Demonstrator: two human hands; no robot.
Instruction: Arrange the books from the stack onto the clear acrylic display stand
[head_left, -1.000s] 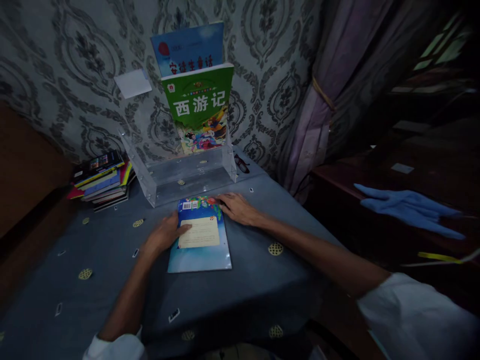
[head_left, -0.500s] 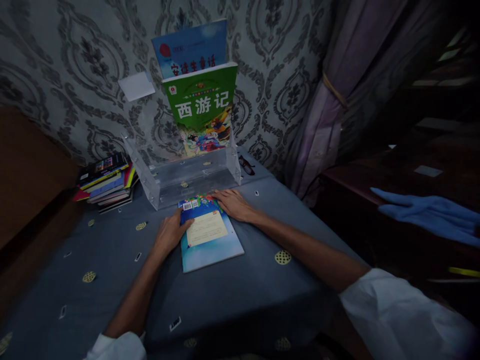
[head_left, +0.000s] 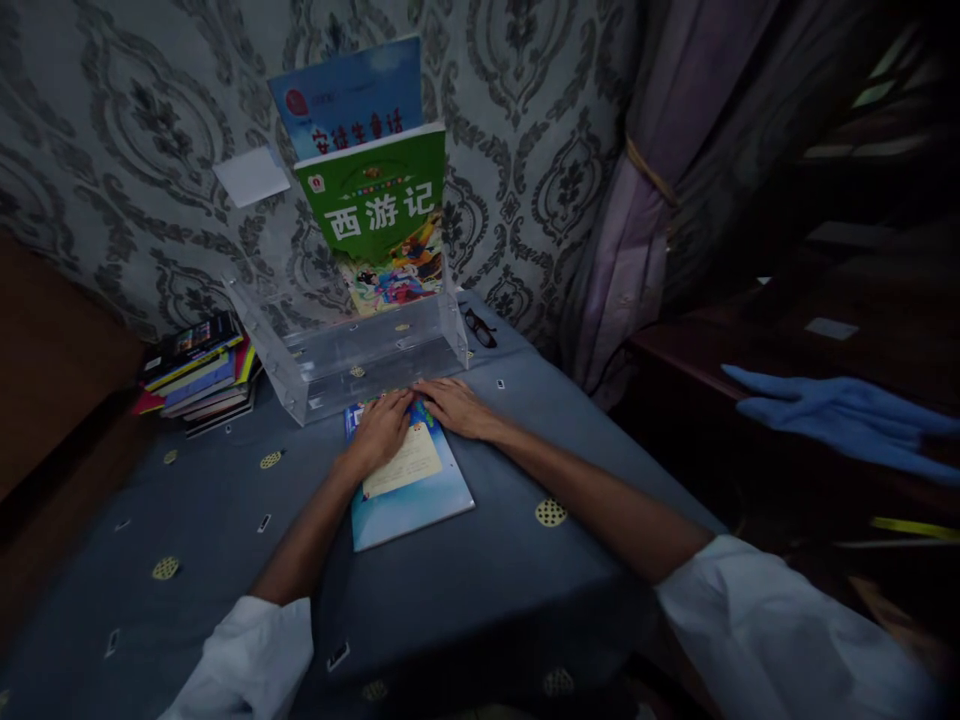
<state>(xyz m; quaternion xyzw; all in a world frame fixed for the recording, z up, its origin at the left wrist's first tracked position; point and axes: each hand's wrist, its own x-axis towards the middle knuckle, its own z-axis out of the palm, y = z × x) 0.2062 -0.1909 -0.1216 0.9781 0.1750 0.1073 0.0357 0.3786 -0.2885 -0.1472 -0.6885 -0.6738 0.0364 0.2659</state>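
A thin blue book (head_left: 412, 508) lies on the cloth-covered table with its back cover up, a cream text panel in its middle. My left hand (head_left: 381, 432) rests flat across its upper part, fingers stretched out and hiding the barcode area. Over the top right corner lies my right hand (head_left: 456, 407), also flat, its fingertips close to those of my left hand. Just beyond the book stands a clear acrylic book rack (head_left: 375, 350). In it a green book (head_left: 382, 225) leans upright, in front of a taller blue book (head_left: 349, 95).
Left of the rack sits a stack of books (head_left: 199, 370). Dark glasses (head_left: 480, 328) lie right of the rack. A white card (head_left: 251, 177) shows at the rack's upper left. A blue glove (head_left: 840, 415) is on a dark surface at right, beyond a tied curtain (head_left: 637, 210).
My left hand has moved from the book's left edge to the right, onto its top part. My right hand stays at the top right corner. The whole view has shifted slightly.
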